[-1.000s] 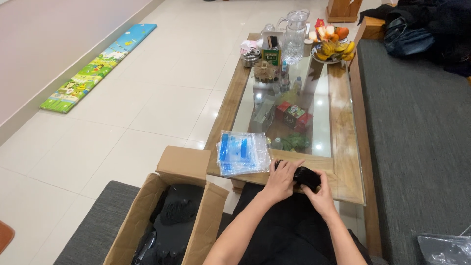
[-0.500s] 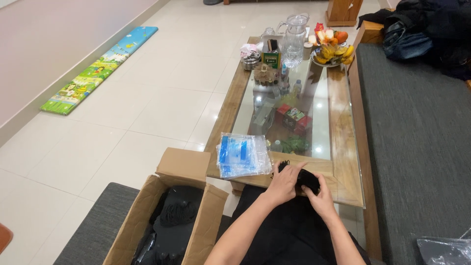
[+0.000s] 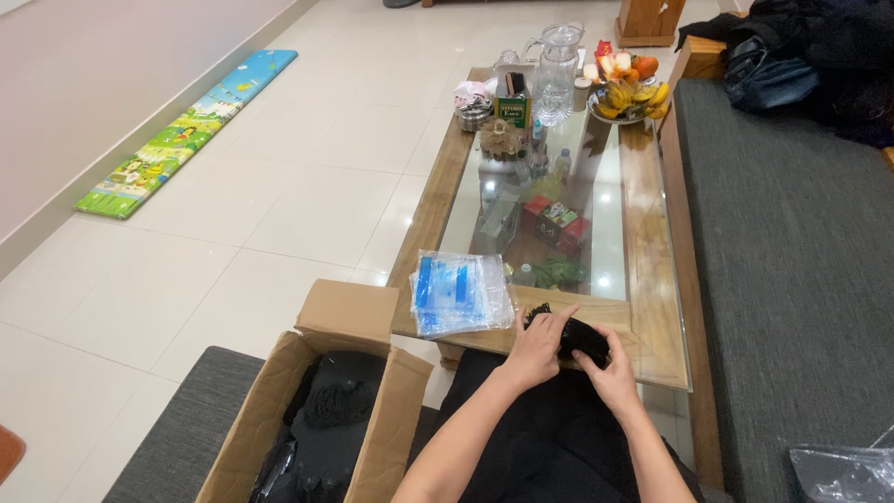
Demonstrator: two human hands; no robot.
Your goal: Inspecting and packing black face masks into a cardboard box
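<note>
My left hand [image 3: 535,348] and my right hand [image 3: 610,374] both grip a small bundle of black fabric [image 3: 579,335] at the near edge of the glass-topped wooden coffee table [image 3: 652,270]. The left hand presses the bundle from the left, the right hand from the right, fingers curled over it. Just left of the hands lies a stack of clear plastic bags with blue strips [image 3: 458,292]. Black cloth covers my lap below the hands.
An open cardboard box [image 3: 317,410] with dark items stands on a grey mat at lower left. The far table end holds a glass pitcher [image 3: 560,61], a fruit bowl [image 3: 629,89] and small containers. A dark sofa [image 3: 792,242] runs along the right. A colourful mat [image 3: 186,130] lies by the wall.
The hands stay on the black bundle, working it slightly; the fingers have shifted a little. The view has barely moved.
</note>
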